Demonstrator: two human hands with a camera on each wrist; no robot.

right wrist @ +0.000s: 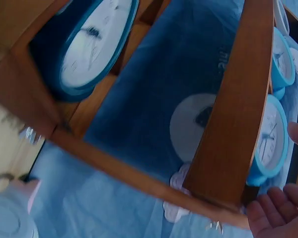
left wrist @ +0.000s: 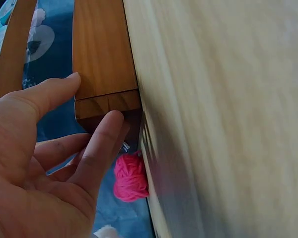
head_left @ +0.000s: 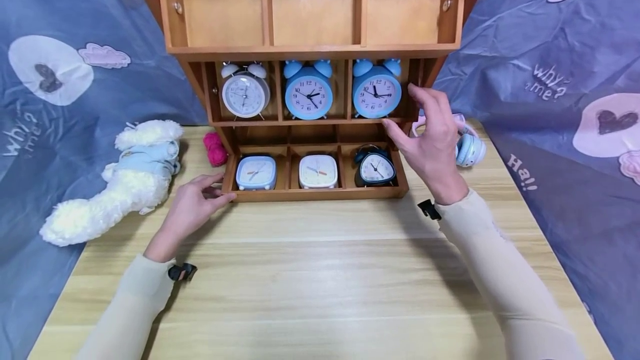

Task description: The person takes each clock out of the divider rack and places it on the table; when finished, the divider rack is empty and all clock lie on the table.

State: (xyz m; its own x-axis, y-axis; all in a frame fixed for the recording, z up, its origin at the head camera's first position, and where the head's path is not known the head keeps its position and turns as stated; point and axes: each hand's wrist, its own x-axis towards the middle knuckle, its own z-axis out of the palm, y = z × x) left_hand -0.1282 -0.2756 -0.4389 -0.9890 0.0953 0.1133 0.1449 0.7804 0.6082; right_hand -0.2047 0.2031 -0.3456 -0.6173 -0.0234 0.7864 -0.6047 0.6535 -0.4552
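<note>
A three-tier wooden display shelf stands at the back of the table. My left hand holds the front left corner of its bottom tier, thumb along the front and index finger against the end in the left wrist view. My right hand grips the right end of the middle tier, thumb at the front rail and fingers at the side. That tier bears a white twin-bell alarm clock and two blue ones, the right one beside my right hand. Below sit a blue-rimmed square clock, a white square clock and a black rounded-triangle clock.
Left of the shelf lie a pink yarn ball and a white plush toy with a light blue garment. Pastel headphones rest behind my right hand. Printed blue cloth hangs around the wooden table.
</note>
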